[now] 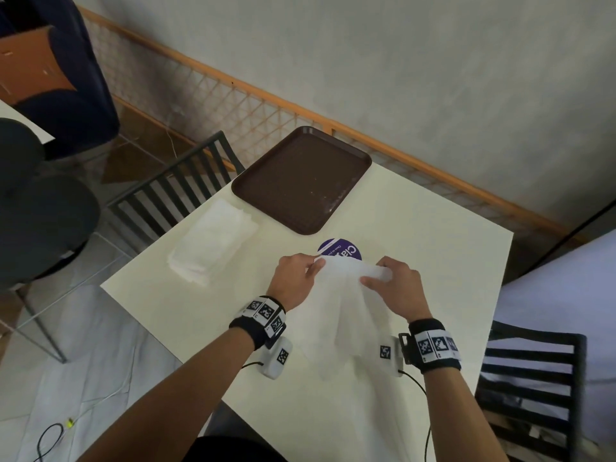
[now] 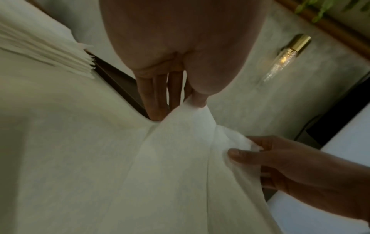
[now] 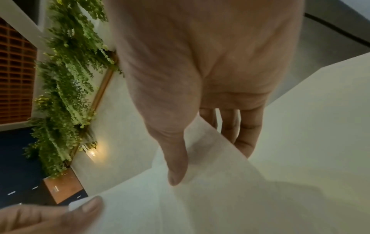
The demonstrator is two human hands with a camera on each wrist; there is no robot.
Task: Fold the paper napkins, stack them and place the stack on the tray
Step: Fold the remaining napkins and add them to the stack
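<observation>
We find folding in hand: left hand [image 1: 293, 278] and right hand [image 1: 396, 288] each pinch a far corner of one napkin [image 1: 346, 315], which drapes below their fingers. Next, we judge, corners must meet squarely.

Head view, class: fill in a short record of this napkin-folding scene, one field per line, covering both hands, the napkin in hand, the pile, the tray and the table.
left hand: pinches the far left corner of the napkin
right hand: pinches the far right corner
held napkin: white, unfolded, lifted at its far edge
napkin pile: on the table, left of the hands, beside the tray
tray: brown, bare, at the table's far edge
sticker: round, purple, partly hidden by the napkin
table: white
</observation>
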